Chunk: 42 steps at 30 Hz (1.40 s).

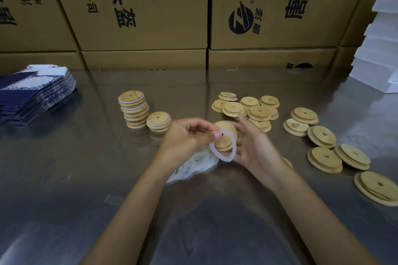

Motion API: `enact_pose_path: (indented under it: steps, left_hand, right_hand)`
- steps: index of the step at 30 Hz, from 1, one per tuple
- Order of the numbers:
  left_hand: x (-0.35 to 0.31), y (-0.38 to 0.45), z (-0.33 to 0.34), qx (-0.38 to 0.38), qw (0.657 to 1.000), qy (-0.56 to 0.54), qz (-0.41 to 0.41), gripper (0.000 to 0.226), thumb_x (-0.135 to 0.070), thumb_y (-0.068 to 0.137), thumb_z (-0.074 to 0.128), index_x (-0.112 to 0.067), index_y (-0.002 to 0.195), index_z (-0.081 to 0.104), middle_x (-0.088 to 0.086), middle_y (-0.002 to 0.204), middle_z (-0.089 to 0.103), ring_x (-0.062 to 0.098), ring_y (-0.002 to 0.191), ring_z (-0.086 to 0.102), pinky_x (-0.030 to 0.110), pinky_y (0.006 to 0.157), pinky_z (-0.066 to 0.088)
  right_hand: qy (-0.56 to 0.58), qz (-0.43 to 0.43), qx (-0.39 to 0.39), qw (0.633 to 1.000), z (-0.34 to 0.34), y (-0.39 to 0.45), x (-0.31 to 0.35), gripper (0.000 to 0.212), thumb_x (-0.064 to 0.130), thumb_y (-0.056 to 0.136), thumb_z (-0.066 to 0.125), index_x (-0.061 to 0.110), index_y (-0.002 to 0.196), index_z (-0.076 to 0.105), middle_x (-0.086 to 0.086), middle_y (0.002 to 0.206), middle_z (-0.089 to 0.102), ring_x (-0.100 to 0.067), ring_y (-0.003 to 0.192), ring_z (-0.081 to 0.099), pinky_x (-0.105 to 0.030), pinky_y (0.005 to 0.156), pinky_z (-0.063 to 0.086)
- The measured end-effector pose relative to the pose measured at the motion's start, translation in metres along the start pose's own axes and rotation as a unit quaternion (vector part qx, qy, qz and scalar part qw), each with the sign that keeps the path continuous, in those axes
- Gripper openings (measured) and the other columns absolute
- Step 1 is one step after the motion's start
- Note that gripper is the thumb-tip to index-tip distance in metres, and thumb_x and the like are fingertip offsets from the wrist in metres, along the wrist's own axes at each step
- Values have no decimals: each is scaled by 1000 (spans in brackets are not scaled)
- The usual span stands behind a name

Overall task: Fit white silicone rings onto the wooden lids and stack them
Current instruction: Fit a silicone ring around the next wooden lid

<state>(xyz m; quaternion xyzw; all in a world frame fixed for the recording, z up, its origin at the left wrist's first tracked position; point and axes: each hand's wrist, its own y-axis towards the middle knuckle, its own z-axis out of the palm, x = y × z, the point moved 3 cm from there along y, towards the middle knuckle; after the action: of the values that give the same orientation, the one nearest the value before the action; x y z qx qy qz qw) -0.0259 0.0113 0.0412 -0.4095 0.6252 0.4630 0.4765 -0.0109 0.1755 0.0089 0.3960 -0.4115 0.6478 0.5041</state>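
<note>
Two bare hands meet over the shiny metal tabletop (215,211): the left hand (187,135) pinches a white silicone ring (224,158) between thumb and fingers, stretching it over a round wooden lid (225,133) that the right hand (252,146) holds with curled fingers. Under them lies a loose heap of white rings (191,168). To the left stand a tall stack of ringed lids (133,109) and a shorter stack (159,121); bare lids (323,135) lie scattered to the right. Brown cardboard cartons (150,17) line the back.
</note>
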Motion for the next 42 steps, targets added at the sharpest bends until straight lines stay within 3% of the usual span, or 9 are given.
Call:
enact_pose_path:
  steps: [3,8,10,15,21,26,30,38,42]
  left_hand:
    - [3,2,-1,-55,998,4,3,8,-5,77,79,-5,84,75,20,85,72,13,71,61,20,64,51]
    - [5,4,-7,-92,995,41,21,8,-8,78,79,-16,79,77,14,82,73,19,72,62,30,72,55]
    - [7,4,-7,-95,994,49,15,7,-9,79,78,-15,81,78,9,81,74,24,75,67,32,75,56]
    - [10,6,-10,-69,996,54,4,10,-9,83,75,-19,81,77,-5,72,74,-1,63,62,11,58,45]
    - [13,8,-9,-54,997,57,-13,14,-8,85,73,-21,80,76,-10,67,72,-3,59,60,11,57,46]
    - [15,8,-11,-53,997,22,-52,7,-4,83,74,-10,85,77,2,66,70,4,54,57,16,53,48]
    - [17,6,-14,-57,994,-32,-90,20,-6,79,78,-5,98,70,14,78,72,13,55,57,19,56,51]
    - [18,6,-9,-29,994,-42,-98,16,-6,81,76,-1,96,71,12,76,71,14,60,62,20,62,54]
    - [17,5,-7,-57,993,-60,-84,14,-6,83,75,-1,95,71,12,79,73,14,66,67,21,65,57]
  right_hand:
    - [-38,2,46,998,7,-2,-3,51,49,96,54,10,126,66,-17,120,71,-29,110,70,-43,88,60]
    - [-106,-29,37,993,6,-5,-6,30,12,95,66,22,123,69,-9,116,74,-27,106,72,-37,81,62]
    - [-117,-38,34,992,5,-5,-6,30,11,96,65,22,123,69,-8,115,75,-26,106,72,-39,84,62]
    - [-111,-58,2,992,3,-4,-4,24,14,98,62,16,121,69,-13,112,74,-27,100,72,-40,85,61]
    - [-94,-65,-30,993,1,-3,-4,21,16,98,62,13,116,71,-15,109,74,-27,97,72,-36,77,62]
    - [-84,-55,-44,994,-2,-1,-5,21,17,98,62,13,116,71,-19,116,71,-37,110,68,-44,85,60]
    - [-61,-51,-41,996,-3,-1,-5,21,16,99,60,14,115,72,-15,113,73,-35,104,70,-44,85,58]
    - [13,-47,-49,998,-2,-1,-8,24,14,101,55,9,121,67,-19,116,72,-30,99,72,-40,80,57]
    - [21,-73,-33,997,-3,-2,-4,25,12,99,58,7,123,63,-18,120,71,-33,110,69,-42,86,61]
